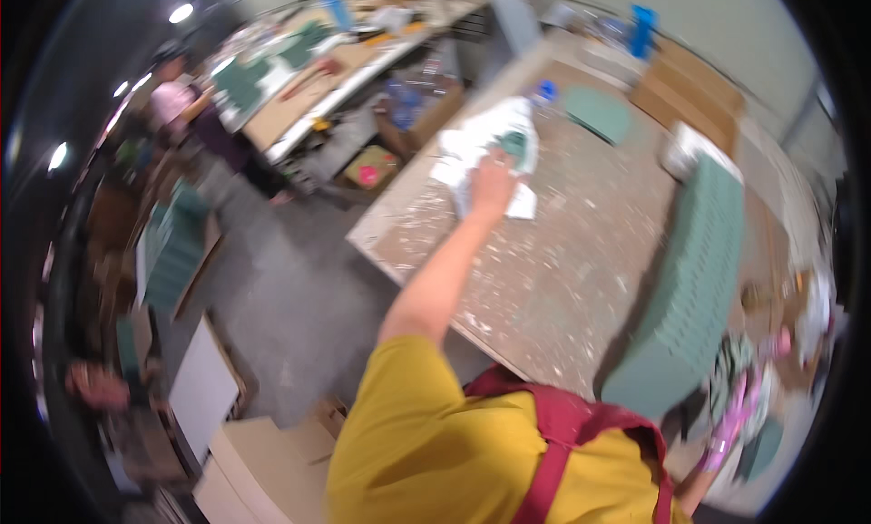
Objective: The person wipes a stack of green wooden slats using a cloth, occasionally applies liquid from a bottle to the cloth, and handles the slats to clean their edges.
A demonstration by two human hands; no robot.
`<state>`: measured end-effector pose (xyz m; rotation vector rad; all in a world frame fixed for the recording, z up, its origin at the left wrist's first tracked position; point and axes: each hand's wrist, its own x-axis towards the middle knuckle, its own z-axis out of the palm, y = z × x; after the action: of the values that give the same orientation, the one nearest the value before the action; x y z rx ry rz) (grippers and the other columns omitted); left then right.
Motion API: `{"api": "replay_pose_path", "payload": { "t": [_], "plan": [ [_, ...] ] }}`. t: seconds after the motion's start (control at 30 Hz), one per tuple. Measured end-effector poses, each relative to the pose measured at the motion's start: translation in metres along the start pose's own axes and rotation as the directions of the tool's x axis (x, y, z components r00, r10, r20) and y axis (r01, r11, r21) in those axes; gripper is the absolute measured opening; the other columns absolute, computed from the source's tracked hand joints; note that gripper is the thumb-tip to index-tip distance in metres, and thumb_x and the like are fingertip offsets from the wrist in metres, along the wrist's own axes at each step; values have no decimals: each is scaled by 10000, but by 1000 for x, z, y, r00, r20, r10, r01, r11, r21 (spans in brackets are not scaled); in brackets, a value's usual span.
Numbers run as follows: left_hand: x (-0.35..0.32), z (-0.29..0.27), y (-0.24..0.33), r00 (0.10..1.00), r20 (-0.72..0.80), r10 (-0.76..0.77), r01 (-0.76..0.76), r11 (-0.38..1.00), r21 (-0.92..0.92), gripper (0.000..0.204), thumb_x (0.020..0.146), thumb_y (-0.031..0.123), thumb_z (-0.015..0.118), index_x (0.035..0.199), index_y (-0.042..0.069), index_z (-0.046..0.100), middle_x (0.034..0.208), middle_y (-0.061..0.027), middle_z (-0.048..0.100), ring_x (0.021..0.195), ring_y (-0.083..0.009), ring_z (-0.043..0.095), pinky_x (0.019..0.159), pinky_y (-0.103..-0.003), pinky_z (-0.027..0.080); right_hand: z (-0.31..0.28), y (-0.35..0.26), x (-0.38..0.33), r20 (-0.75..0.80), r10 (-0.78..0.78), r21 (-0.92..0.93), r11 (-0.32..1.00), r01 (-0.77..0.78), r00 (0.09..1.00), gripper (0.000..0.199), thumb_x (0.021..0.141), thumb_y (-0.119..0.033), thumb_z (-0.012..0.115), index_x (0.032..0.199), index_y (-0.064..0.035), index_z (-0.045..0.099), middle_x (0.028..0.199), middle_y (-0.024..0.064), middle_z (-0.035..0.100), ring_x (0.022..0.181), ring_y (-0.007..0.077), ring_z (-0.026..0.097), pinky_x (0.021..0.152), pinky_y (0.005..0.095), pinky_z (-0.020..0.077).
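Note:
My left arm reaches across the worktable to a crumpled white sheet (463, 143), cloth or paper. My left hand (493, 184) rests on it, its fingers at a small green piece (514, 145); blur hides whether they grip it. Low at the right is my right hand (733, 415) in a pinkish-purple glove, beside a bunched grey-green cloth (729, 365). Its fingers are smeared, so I cannot make out a hold. Between the hands, a long row of stacked green pieces (685, 288) stands along the table's right part. A flat rounded green sheet (597, 114) lies farther back.
The worktable (562, 261) is strewn with white scraps. A cardboard box (689, 93) and blue bottle (642, 31) stand at its back. Another person (195, 111) stands by a second bench (318, 97) at far left. Cartons (259, 470) and green stacks (177, 247) line the left floor.

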<state>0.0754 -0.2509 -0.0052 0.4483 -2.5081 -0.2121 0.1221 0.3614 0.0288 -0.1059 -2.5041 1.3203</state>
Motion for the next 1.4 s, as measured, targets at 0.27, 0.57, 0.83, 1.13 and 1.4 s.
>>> {"api": "replay_pose_path", "payload": {
  "t": [0.27,0.57,0.83,1.13,1.4],
  "plan": [
    [-119,-64,107,864,495,90,340,622,-706,258,875,125,534,1082,-11,607,1043,-156,610,962,-279,575,839,-353,436,-18,12,20,-59,-40,-249,968,24,997,380,886,-283,591,1169,-29,568,1102,144,609,1046,265,575,931,351,427],
    [-184,-56,243,854,435,286,192,604,-774,1008,668,76,751,1453,26,120,1285,-227,461,1192,-315,474,1014,-370,375,-18,39,32,21,-217,-531,825,195,976,709,820,-422,642,1348,-14,402,1317,218,480,1213,358,462,1025,412,358],
    [-182,-32,258,746,637,192,588,259,-766,929,721,87,731,1443,16,151,1265,-186,481,1159,-261,491,982,-362,405,6,24,102,170,-231,-316,908,275,958,326,868,-214,584,1146,-43,577,1039,175,630,941,317,625,836,386,492],
    [-190,-18,262,717,686,123,674,127,-728,887,754,45,705,1452,33,157,1268,-169,479,1131,-233,509,939,-338,442,106,-107,31,630,-666,-28,494,869,399,359,743,-213,606,1070,-73,562,977,160,555,902,329,569,779,427,465],
    [-180,-32,261,752,621,222,629,40,-776,864,773,-5,664,1457,12,137,1296,-163,473,1147,-228,510,959,-338,428,-1,-63,85,588,-483,-232,669,707,650,280,797,-139,602,1058,-55,542,902,164,565,861,356,575,746,442,477]
  ]
}}
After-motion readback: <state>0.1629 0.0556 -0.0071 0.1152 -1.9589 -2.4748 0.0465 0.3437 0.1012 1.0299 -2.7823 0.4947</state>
